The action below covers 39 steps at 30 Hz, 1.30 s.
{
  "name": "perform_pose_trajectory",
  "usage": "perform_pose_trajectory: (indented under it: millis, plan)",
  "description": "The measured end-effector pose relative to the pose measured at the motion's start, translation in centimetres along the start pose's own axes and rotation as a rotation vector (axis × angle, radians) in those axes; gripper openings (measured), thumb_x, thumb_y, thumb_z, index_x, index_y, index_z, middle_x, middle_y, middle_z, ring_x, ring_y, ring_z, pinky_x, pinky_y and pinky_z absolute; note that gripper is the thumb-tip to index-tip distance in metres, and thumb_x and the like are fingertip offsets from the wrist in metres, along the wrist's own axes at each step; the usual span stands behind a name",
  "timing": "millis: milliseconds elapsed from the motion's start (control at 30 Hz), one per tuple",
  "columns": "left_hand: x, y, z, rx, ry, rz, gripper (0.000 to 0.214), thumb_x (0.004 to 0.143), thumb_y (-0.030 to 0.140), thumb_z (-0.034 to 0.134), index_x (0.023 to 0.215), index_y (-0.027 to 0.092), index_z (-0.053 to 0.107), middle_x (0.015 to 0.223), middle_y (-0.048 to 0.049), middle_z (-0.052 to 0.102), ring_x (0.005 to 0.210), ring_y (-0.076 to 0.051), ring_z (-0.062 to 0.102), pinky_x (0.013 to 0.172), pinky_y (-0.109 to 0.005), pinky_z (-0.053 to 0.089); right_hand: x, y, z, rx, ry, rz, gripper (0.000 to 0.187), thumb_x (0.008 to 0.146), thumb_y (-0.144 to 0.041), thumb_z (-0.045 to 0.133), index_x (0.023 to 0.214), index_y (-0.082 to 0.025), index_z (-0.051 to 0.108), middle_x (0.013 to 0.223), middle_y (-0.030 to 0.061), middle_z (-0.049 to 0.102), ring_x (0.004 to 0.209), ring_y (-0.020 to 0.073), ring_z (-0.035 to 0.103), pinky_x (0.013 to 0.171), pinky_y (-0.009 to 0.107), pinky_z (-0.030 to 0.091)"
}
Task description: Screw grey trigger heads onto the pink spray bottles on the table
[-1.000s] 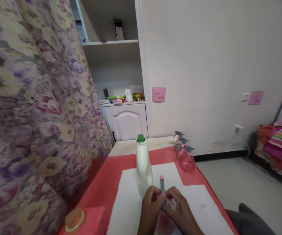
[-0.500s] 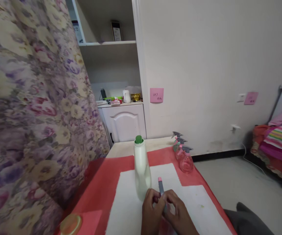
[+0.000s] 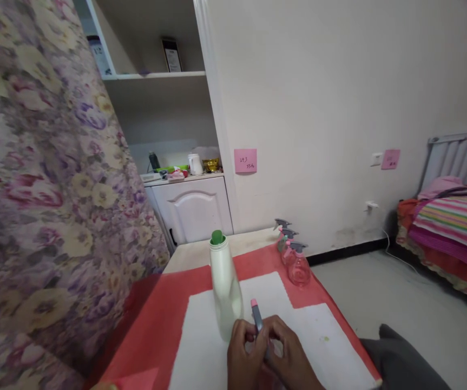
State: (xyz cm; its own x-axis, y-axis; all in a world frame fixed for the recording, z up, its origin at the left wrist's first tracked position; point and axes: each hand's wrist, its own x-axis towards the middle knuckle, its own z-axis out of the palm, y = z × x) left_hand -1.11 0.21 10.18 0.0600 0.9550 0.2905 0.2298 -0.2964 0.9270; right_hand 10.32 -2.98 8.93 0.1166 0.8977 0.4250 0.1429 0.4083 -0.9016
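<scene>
Both my hands are closed around a spray bottle [image 3: 256, 315] with a grey trigger head and a pink nozzle tip. My left hand [image 3: 242, 349] pinches the head from the left, and my right hand [image 3: 287, 346] grips it from the right. Below the fingers, part of the clear pink body shows; the rest is hidden by the hands. Just beyond my left hand stands a tall pale-green detergent bottle [image 3: 225, 287], upright, with a green piece in its mouth.
Three pink spray bottles [image 3: 299, 271] with grey heads stand in a row at the table's right edge. White paper sheets [image 3: 201, 325] lie on the red cloth [image 3: 148, 319]. A floral curtain [image 3: 54, 216] hangs at left, and a cabinet [image 3: 196, 214] stands behind.
The view has turned slightly right, so everything sits further left in it. My hands stay closed on the spray bottle, with little other visible change.
</scene>
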Motion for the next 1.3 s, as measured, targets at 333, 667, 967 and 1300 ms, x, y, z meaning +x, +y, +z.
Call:
perform_pose_trajectory:
  millis: [333, 667, 967, 1300]
  plan:
    - [0.2, -0.5, -0.1, 0.0, -0.032, -0.023, 0.034, 0.075, 0.049, 0.064, 0.063, 0.024, 0.045, 0.064, 0.0057, 0.043, 0.064, -0.016, 0.048, 0.063, -0.027, 0.042, -0.1, 0.0, -0.2, 0.023, -0.073, -0.045, 0.01, 0.087, -0.028, 0.054, 0.092, -0.021, 0.061, 0.093, 0.0043, 0.062, 0.089, 0.0208, 0.062, 0.081, 0.032, 0.05]
    - [0.0, 1.3, -0.7, 0.009, -0.066, -0.057, 0.03, 0.076, 0.046, 0.062, 0.065, 0.023, 0.047, 0.067, 0.004, 0.048, 0.069, -0.018, 0.051, 0.069, -0.03, 0.045, -0.3, -0.1, -0.1, 0.03, -0.032, -0.013, 0.011, 0.087, -0.025, 0.056, 0.096, -0.022, 0.06, 0.097, 0.0042, 0.062, 0.094, 0.0211, 0.061, 0.085, 0.034, 0.049]
    - [-0.1, 1.8, -0.7, -0.005, -0.056, -0.068, 0.032, 0.073, 0.048, 0.066, 0.064, 0.023, 0.049, 0.066, 0.0041, 0.048, 0.068, -0.018, 0.053, 0.067, -0.029, 0.045, -0.4, 0.0, 0.3, -0.002, 0.077, 0.074, 0.014, 0.086, -0.034, 0.059, 0.091, -0.021, 0.057, 0.092, 0.003, 0.058, 0.088, 0.0213, 0.061, 0.083, 0.034, 0.049]
    - [-0.1, 2.0, -0.6, 0.008, -0.06, -0.059, 0.03, 0.074, 0.046, 0.065, 0.065, 0.023, 0.049, 0.065, 0.0047, 0.048, 0.066, -0.017, 0.052, 0.065, -0.029, 0.045, -0.2, 0.2, 0.2, -0.024, 0.078, 0.018, 0.011, 0.087, -0.032, 0.058, 0.084, -0.022, 0.055, 0.088, 0.002, 0.057, 0.085, 0.02, 0.059, 0.08, 0.033, 0.048]
